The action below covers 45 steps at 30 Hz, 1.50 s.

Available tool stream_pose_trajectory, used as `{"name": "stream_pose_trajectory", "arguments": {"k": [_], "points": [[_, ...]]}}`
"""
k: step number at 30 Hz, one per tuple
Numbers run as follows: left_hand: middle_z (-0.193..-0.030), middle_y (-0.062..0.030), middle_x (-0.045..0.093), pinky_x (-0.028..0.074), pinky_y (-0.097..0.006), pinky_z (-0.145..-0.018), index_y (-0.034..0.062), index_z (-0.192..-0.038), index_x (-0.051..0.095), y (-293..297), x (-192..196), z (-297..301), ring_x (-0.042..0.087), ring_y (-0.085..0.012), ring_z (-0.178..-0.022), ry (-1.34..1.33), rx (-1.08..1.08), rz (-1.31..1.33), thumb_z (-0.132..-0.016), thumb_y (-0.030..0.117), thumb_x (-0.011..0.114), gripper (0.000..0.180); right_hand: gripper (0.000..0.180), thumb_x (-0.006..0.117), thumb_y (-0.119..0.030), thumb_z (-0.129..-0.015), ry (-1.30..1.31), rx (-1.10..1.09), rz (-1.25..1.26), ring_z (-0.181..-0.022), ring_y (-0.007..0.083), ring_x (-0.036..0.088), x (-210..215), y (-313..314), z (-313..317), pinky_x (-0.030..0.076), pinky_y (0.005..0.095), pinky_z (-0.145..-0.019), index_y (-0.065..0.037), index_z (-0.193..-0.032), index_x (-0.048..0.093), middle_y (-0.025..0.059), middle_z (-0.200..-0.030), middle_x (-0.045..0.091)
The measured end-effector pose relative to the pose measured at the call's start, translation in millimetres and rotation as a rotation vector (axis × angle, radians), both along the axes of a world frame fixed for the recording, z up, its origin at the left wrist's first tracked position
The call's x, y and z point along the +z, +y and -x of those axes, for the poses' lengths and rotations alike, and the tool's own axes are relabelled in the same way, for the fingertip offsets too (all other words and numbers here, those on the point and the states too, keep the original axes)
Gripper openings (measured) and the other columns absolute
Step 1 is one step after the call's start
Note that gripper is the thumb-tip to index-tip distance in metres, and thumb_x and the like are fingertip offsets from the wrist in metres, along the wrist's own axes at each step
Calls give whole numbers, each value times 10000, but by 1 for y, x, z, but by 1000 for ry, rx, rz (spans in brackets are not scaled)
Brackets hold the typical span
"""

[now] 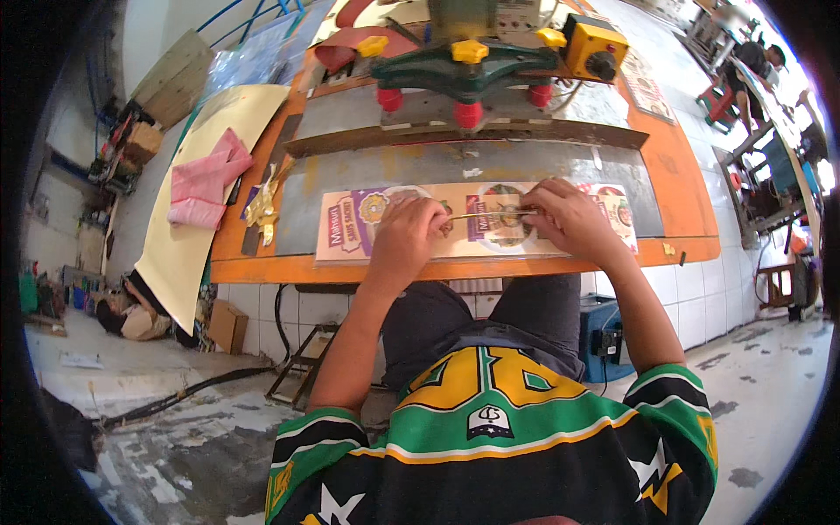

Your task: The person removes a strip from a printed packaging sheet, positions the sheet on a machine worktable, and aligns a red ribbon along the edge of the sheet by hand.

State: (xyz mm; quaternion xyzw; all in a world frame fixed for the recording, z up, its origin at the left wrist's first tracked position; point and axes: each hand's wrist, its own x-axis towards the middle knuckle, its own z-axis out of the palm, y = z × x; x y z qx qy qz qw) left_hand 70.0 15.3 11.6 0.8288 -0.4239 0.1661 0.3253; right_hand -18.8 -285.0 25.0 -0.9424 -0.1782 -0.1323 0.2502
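The orange counter (674, 188) fills the upper middle of the view, with a grey metal sheet (420, 171) laid across its centre. At 12 o'clock on it stands a press-like machine (464, 66) with a dark green frame, red feet and yellow knobs, and just to its 2 o'clock side sits a yellow box (595, 48) with a black dial. At 9 o'clock from the counter a large cream sheet (188, 236) slopes down off the edge, and a folded pink cloth (206, 188) lies on it.

Along the near edge of the counter, toward 6 o'clock of the metal sheet, lies a long printed strip (346, 229) showing food pictures on cream and purple panels. Both hands rest on it. The left hand (407, 234) is curled, its fingers pressed down on the strip and pinching one end of a thin yellow stick (490, 213). The right hand (569, 219), at 3 o'clock from the left, pinches the other end, so the stick lies flat across the strip between them, roughly level. The hands are apart, each clamped on the stick.

At 9 o'clock from the strip, small scraps of gold foil (262, 206) sit on the counter.
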Motion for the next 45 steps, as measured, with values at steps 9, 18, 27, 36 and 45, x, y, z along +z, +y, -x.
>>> {"name": "stream_pose_trajectory", "arguments": {"k": [9, 18, 27, 36, 45], "points": [[-876, -131, 693, 496, -469, -896, 35, -1011, 636, -5, -4, 8, 667, -364, -856, 109, -1, 97, -1001, 140, 667, 110, 142, 692, -190, -941, -113, -41, 120, -1037, 309, 654, -15, 4, -2, 543, 443, -891, -74, -1022, 678, 88, -1037, 662], [-867, -93, 721, 557, -318, -734, 0, -1025, 635, -5, -7, 17, 724, -192, -791, 421, 35, 267, -1040, 86, 646, 88, 153, 661, -148, -958, -45, -116, 119, -972, 370, 670, -1, 10, 5, 537, 485, -863, -48, -1065, 616, 148, -947, 678], [-983, -47, 701, 590, -257, -754, -24, -1075, 663, 11, -10, 28, 708, -117, -886, 579, 55, 567, -1024, 27, 679, 74, 267, 737, -244, -1002, 225, -115, -580, -755, 87, 589, 4, 28, 13, 460, 267, -672, -28, -1156, 701, 21, -877, 695], [-1216, -146, 725, 581, -329, -963, -29, -1217, 633, 4, -1, 52, 720, -193, -1048, 837, -131, 1093, -1027, 86, 694, 230, 229, 718, -220, -1029, 324, -45, -837, -749, 45, 518, 12, 57, 12, 429, 247, -659, 0, -988, 671, -23, -825, 621], [-1187, -183, 752, 551, -389, -1035, -64, -1212, 694, -33, 15, 85, 713, -290, -1168, 925, -124, 1209, -1064, 124, 640, 245, 195, 709, -159, -1025, 186, -1, -926, -718, 55, 546, 27, 114, 29, 435, 247, -605, -5, -928, 640, 10, -782, 600]]}}
